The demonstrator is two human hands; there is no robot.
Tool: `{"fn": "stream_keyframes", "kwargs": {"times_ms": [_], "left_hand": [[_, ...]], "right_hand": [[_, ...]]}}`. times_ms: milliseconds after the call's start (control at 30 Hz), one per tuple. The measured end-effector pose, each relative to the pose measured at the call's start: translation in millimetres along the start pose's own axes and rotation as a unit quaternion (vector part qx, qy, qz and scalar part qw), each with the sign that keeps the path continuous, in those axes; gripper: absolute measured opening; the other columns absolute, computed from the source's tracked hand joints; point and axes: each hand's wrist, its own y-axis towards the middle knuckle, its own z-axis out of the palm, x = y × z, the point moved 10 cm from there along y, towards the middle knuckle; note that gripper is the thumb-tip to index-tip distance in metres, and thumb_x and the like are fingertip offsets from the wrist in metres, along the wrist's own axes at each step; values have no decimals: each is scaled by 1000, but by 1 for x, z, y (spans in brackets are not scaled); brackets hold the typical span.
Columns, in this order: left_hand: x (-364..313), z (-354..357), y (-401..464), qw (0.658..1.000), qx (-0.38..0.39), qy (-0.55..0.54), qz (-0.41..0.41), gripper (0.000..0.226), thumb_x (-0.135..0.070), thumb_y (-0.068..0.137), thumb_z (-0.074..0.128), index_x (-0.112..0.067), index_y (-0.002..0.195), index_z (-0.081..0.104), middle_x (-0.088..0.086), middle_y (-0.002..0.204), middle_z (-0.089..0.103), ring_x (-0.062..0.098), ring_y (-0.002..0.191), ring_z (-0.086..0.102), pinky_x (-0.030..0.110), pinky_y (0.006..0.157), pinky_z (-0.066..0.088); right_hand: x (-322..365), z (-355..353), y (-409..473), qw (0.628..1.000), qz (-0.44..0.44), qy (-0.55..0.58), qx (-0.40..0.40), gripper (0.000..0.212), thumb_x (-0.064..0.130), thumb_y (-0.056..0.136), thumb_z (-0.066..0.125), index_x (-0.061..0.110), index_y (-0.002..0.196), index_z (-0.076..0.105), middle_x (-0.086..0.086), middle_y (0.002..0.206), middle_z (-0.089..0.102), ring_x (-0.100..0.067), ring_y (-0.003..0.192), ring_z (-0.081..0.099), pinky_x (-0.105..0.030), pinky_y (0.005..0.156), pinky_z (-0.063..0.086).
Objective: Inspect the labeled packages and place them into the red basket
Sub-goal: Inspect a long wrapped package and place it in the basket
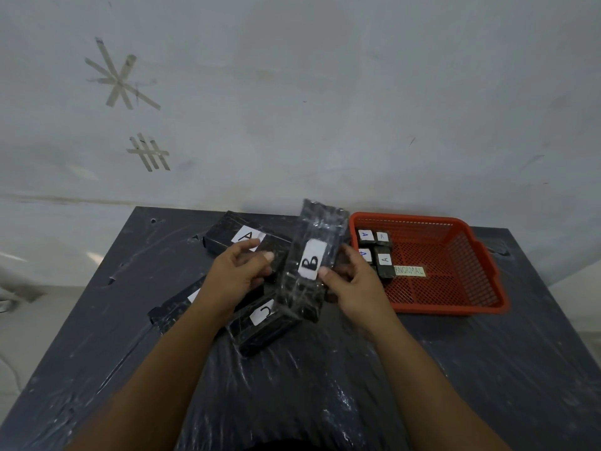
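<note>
You hold the long black package labelled B (pixel 312 260) up over the middle of the black plastic-covered table (pixel 325 385), tilted so its far end leans toward the wall and its white label faces you. Your right hand (pixel 353 284) grips its right edge, thumb on the front by the label and fingers wrapped behind. Your left hand (pixel 235 275) sits at the package's left side with the thumb extended toward it; whether those fingers actually clasp the package or only rest beside it, you cannot tell from here.

Under and behind your hands lie more black packages: one labelled A (pixel 242 237) at the far side of the table, one whose label reads like a C (pixel 263 323) nearer you, and another (pixel 175 304) to the left, its label mostly hidden by your left forearm.

The red basket (pixel 468 307) sits on the table just right of your right hand. Inside it, against its left wall, stand four small black blocks with A labels (pixel 375 252), and a paper strip with printed letters (pixel 409 271) lies on the basket floor beside them.
</note>
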Motion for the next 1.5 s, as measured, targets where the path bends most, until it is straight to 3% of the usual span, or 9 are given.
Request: {"fn": "stream_keyframes", "kwargs": {"times_ms": [133,367,500,600,800,967,1200,1333,1500], "left_hand": [[13,14,-5,999,40,26,-26,18,-21,96,66,-15,113,69,12,104,77,14,83,75,24,71,59],[25,20,-5,998,49,3,-37,23,-15,92,71,-8,113,68,15,106,77,33,102,74,47,94,58],[22,10,-3,999,17,11,-37,16,-8,96,64,-8,110,70,10,94,79,18,82,77,23,67,59],[24,-1,2,999,0,23,-44,14,-15,96,65,-15,106,74,7,96,79,19,85,76,25,70,57],[30,-8,9,997,-11,20,-74,13,-15,97,63,-19,100,76,3,89,79,16,78,75,30,76,57],[34,-13,19,996,-14,33,-85,15,-17,97,63,-22,97,77,8,99,78,28,95,73,41,92,58],[39,-40,51,993,-88,60,-59,25,-38,100,56,-21,103,75,4,92,75,17,80,68,41,80,58],[42,-50,82,961,-116,251,-2,25,-22,97,61,-17,121,68,1,101,74,17,82,69,41,84,59],[45,-23,121,844,-34,526,104,50,-26,90,68,-18,139,58,9,148,50,31,137,43,44,113,38]], "right_hand": [[-2,-6,6,989,7,135,-62,61,8,92,74,34,142,50,-7,117,75,-26,106,74,-46,82,64],[-15,-7,6,979,39,176,-91,75,9,87,80,28,148,40,-6,127,69,-22,116,69,-46,89,62],[-18,-19,0,988,52,62,-132,116,28,78,88,37,162,8,-8,159,42,-26,142,47,-52,116,43],[5,-30,-5,977,-30,-137,-159,108,29,84,83,25,164,10,-9,166,24,-28,152,26,-47,123,28],[29,26,7,846,-183,-501,26,96,52,86,74,32,162,20,5,172,12,-21,158,-2,-41,123,1],[26,52,26,793,-211,-563,101,90,48,89,70,34,162,18,9,172,10,-16,158,-3,-44,125,-3],[18,51,64,829,-169,-527,83,83,52,89,70,34,159,29,6,168,24,-23,155,17,-48,126,18],[24,55,100,831,-170,-529,40,80,50,92,69,28,159,32,-3,167,28,-30,154,21,-53,123,25],[23,62,159,819,-163,-549,15,74,41,90,74,24,153,40,-8,160,38,-34,147,31,-56,116,33]]}}
